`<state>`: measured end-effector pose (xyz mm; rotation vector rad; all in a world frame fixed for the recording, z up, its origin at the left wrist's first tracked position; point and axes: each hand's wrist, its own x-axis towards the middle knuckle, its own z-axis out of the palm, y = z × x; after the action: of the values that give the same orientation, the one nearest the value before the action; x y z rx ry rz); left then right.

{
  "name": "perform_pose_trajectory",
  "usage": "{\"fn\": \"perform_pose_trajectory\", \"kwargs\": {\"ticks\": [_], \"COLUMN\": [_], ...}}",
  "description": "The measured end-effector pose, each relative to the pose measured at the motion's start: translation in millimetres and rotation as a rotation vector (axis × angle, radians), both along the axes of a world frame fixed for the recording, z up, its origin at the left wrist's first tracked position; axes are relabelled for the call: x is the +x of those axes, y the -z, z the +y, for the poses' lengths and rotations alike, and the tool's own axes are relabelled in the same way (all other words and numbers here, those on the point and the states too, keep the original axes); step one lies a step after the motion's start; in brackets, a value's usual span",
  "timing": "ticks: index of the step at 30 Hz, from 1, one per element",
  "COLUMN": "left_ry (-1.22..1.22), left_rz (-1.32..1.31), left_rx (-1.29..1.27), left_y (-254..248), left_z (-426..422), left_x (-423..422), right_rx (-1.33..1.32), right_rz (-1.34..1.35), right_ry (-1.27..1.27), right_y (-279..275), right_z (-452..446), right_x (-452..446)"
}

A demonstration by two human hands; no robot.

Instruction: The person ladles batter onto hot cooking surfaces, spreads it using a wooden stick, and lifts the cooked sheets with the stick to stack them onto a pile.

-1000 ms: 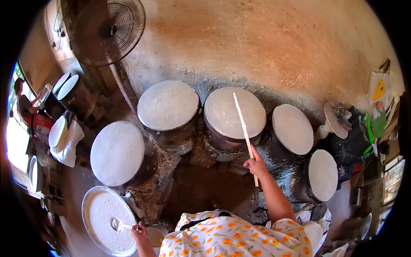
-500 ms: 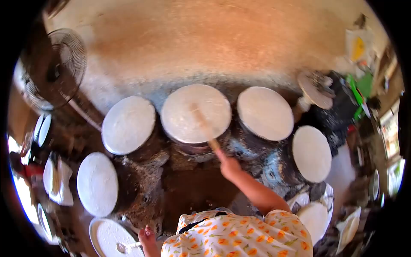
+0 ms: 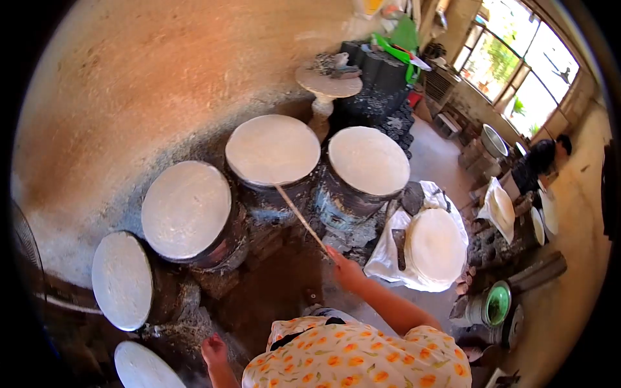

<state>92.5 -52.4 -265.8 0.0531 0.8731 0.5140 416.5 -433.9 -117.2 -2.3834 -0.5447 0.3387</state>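
Observation:
My right hand (image 3: pixel 348 271) is closed round the end of a thin wooden stick (image 3: pixel 303 220). The stick's far tip meets the front edge of a round, drum-like stove top (image 3: pixel 273 150) coated in a pale layer. To its right stands a similar white-topped stove (image 3: pixel 369 160). Leftward, the row curves on with a third pale round top (image 3: pixel 186 210), another one (image 3: pixel 123 281) and a partly cut-off one (image 3: pixel 147 367). My left hand (image 3: pixel 214 350) hangs low at my side, fingers loosely apart, with nothing visible in it.
A stack of thin round sheets (image 3: pixel 438 249) lies on white plastic at the right. Dark cylinders (image 3: pixel 378 77) and a small pedestal table (image 3: pixel 328 83) stand behind the stoves. A person (image 3: pixel 540 161) bends at the far right. A green basin (image 3: pixel 498 304) sits lower right.
My view has swung right, so the stoves appear further left and the sheet stack further in. The stick has gone from above the large middle top to the edge of the one right of it.

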Motion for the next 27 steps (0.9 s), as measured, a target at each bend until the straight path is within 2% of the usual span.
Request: {"fn": "perform_pose_trajectory", "kwargs": {"ticks": [2, 4, 5, 8, 9, 10, 12, 13, 15, 16, 18, 19, 20, 22, 26, 27], "left_ry": [0.024, 0.088, 0.108, 0.207, 0.226, 0.242, 0.243, 0.267, 0.298, 0.301, 0.340, 0.385, 0.386, 0.489, 0.636, 0.692], "left_rz": [-0.019, 0.033, 0.034, 0.067, 0.095, 0.124, 0.160, 0.146, 0.161, 0.168, 0.206, 0.166, 0.171, 0.110, 0.152, 0.159], "left_rx": [-0.024, -0.091, -0.083, -0.144, -0.126, -0.109, -0.112, -0.129, -0.123, -0.115, -0.078, -0.092, -0.086, -0.043, 0.083, 0.128], "left_y": [3, 13, 6, -21, -25, -29, -35, -37, -37, -36, -46, -55, -61, -69, -103, -99], "left_z": [5, 7, 1, -33, -45, -58, -80, -92, -115, -127, -153, -166, -177, -195, -230, -230], "left_x": [24, 47, 61, 112, 126, 139, 165, 178, 205, 218, 245, 257, 269, 291, 333, 342], "right_rx": [-0.021, 0.117, 0.127, 0.368, 0.329, 0.286, 0.141, 0.151, -0.026, -0.020, -0.197, -0.203, -0.229, -0.059, 0.121, 0.314], "right_rz": [-0.011, 0.142, 0.142, 0.389, 0.279, 0.033, -0.452, -0.451, -0.170, -0.162, -0.075, -0.075, -0.011, -0.009, -0.028, 0.205], "right_ry": [0.121, 0.329, 0.348, 0.654, 0.645, 0.567, 0.491, 0.500, 0.592, 0.597, 0.472, 0.428, 0.377, 0.321, 0.311, 0.441], "right_y": [-4, -7, -9, -16, -5, 25, 33, 36, 16, 11, 7, 17, 2, 1, 11, 4], "right_z": [-28, -59, -75, -125, -145, -174, -199, -213, -227, -232, -236, -240, -239, -249, -277, -284], "right_x": [1, 3, 5, 23, 34, 48, 78, 92, 122, 134, 152, 159, 160, 158, 134, 122]}}
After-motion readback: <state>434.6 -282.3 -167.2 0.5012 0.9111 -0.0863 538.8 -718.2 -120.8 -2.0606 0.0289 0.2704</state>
